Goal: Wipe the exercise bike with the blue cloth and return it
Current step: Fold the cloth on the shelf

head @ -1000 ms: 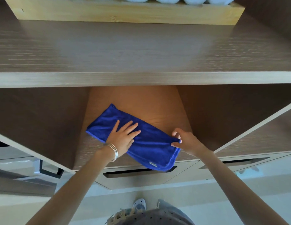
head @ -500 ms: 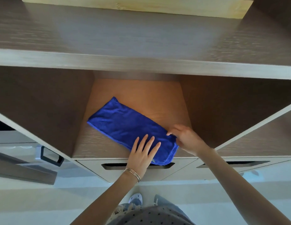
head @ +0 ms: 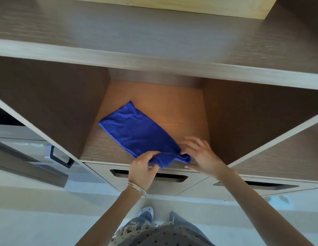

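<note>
Left hand covers blue cloth corner

Prob home/gym storage: wood cubby shelving, drawers w/ cutout handles, pale floor.

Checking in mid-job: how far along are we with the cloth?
No exercise bike is in view, so wiping can't be confirmed. The blue cloth lies in the open shelf compartment. In hand: the left hand bunches its near edge, and the right hand pinches the near corner. Left: either lifting it out or letting go; cannot tell which.
</note>
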A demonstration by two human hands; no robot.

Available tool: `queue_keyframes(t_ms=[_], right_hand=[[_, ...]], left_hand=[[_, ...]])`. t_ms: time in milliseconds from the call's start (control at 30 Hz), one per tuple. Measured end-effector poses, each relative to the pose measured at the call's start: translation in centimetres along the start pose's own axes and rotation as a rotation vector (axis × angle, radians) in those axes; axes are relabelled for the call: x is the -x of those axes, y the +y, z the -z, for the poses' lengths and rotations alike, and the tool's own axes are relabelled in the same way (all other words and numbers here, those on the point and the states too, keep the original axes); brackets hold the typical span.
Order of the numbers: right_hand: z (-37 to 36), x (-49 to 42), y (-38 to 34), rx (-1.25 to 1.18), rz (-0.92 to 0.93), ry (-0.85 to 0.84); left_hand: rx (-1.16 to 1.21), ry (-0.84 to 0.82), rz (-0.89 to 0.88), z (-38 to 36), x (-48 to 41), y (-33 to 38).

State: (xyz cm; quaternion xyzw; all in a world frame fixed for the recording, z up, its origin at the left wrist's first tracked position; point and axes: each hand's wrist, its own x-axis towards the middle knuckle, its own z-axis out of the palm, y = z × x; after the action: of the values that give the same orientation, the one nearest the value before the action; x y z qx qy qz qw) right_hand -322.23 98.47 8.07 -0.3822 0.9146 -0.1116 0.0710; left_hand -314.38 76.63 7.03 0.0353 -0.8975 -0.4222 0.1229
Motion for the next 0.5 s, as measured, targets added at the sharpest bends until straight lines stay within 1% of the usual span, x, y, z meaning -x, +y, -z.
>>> queue_keyframes(t_ms=[67, 100, 167, 233, 300, 367, 433, 467, 500], right_hand=[[0.4, -0.7, -0.8, -0.070, 0.067, 0.121], [0.7, -1.0, -1.3, -0.143, 0.078, 0.126], [1.3, -1.2, -2.2, -0.344, 0.035, 0.043], [2.7, -1.1, -2.5, -0.483, -0.055, -0.116], [4.7, -0.9, -2.3, -0.548, -0.117, -0.323], [6.5, -1.3, -2.1, -0.574, -0.133, -0.451], [7.2, -2.7, -2.3, -0.608, -0.158, -0.487], [7.1, -3.7, -2.6, -0.616, -0.175, -0.467], [6.9, -4.9, -3.0, -0.621, -0.197, -0.411]], left_hand=[[0.108, 0.059, 0.173, 0.8, -0.2, 0.3], [0.163, 0.063, 0.242, 1.2, -0.4, 0.4], [0.264, 0.024, 0.355, 1.6, -0.5, 0.3], [0.387, -0.075, 0.449, 2.3, -0.4, 0.4], [0.516, -0.236, 0.523, 3.0, -0.1, 0.4], [0.549, -0.344, 0.548, 3.7, 0.2, 0.0], [0.533, -0.328, 0.553, 4.3, -0.2, -0.5], [0.520, -0.295, 0.563, 4.6, -0.6, -0.7], [0.513, -0.261, 0.580, 5.1, -1.3, -1.1]])
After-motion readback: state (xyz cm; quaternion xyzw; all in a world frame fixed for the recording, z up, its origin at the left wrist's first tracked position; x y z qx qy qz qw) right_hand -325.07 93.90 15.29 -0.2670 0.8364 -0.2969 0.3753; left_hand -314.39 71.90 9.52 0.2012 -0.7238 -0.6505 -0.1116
